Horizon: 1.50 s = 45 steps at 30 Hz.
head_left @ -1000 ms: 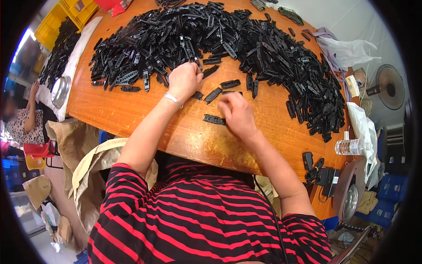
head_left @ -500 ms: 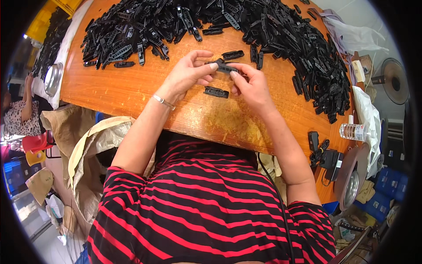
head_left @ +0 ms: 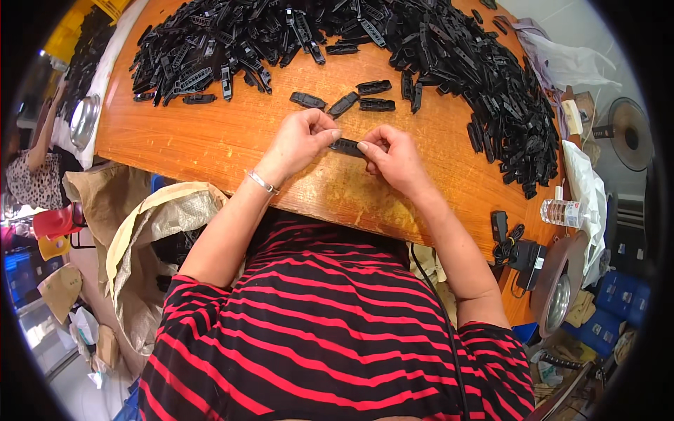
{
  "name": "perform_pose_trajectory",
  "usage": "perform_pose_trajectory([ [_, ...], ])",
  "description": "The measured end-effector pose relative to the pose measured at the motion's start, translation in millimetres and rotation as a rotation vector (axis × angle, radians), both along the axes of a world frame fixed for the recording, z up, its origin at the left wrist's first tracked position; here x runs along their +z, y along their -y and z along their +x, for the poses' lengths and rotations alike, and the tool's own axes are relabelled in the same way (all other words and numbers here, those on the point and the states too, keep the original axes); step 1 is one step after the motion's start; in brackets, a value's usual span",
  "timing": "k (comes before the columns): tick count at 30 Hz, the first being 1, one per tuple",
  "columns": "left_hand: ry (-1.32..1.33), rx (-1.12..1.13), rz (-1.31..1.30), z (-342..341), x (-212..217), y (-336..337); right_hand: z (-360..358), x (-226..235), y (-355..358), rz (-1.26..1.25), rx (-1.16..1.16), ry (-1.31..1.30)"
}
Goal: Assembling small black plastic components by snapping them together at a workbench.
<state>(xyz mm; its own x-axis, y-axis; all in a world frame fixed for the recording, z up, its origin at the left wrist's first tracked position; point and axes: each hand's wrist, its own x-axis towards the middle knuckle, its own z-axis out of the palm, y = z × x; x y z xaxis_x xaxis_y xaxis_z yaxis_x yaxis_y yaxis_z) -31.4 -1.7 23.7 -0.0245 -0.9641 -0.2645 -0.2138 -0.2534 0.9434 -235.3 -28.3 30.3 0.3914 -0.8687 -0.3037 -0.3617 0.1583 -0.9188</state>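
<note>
Left hand (head_left: 300, 144) and right hand (head_left: 397, 161) both pinch a slim black plastic piece (head_left: 346, 146) toward the brown wooden surface's (head_left: 189, 144) front edge; I'd keep those grips level.

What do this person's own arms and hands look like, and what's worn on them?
The left hand and right hand are human and ungloved. A narrow silver-coloured bracelet circles the left wrist; the right wrist shows none. Both forearms are bare below the short sleeves of a black top with red stripes.
</note>
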Motion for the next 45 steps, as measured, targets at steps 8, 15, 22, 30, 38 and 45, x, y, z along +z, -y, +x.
perform_pose_trajectory([
  [8,0.14,0.002,-0.055,-3,-6,-2,5,0,3,-0.027,0.024,-0.112],
  [15,0.252,0.004,-0.054,-8,-3,0,2,1,20,-0.178,0.165,-0.347],
  [22,0.485,-0.055,-0.118,-10,2,5,3,14,33,-0.162,0.288,-0.512],
  [30,0.564,-0.089,-0.19,20,31,-34,5,13,5,-0.154,0.311,-0.417],
  [38,0.867,-0.15,0.059,135,146,-161,-13,1,49,-0.903,0.063,-0.513],
  [45,0.871,-0.098,-0.233,114,117,-97,-4,-6,54,-0.871,0.141,-0.486],
])
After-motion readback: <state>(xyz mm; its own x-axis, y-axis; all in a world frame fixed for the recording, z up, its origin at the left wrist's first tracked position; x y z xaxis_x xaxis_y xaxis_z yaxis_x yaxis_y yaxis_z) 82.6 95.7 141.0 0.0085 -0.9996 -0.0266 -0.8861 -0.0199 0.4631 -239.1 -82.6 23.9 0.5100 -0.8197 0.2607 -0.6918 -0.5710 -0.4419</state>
